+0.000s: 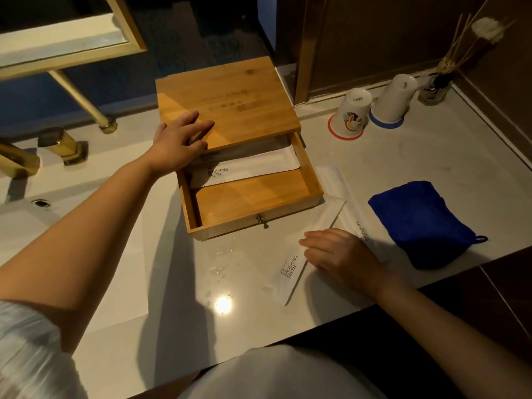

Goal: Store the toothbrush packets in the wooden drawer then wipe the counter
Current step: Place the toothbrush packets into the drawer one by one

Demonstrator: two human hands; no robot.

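A wooden box [230, 102] stands on the white counter [172, 283] with its drawer [253, 200] pulled out toward me. Two white toothbrush packets [250, 165] marked "BRUSHING TEETH" lie at the back of the drawer. My left hand [178, 142] rests flat on the box's front left corner, fingers spread. Two more white packets lie on the counter in front of the drawer: one [293, 269] pointing toward me, another [359, 226] to its right. My right hand [339, 254] lies palm down over these two packets, fingers touching the nearer one; no grip is visible.
A folded blue cloth [423, 223] lies at the right. Two upturned cups [351, 113] [394, 99] and a reed diffuser [437, 84] stand at the back right. A gold faucet [54, 148] and sink [43, 214] are at the left. Water drops [221, 263] spot the counter.
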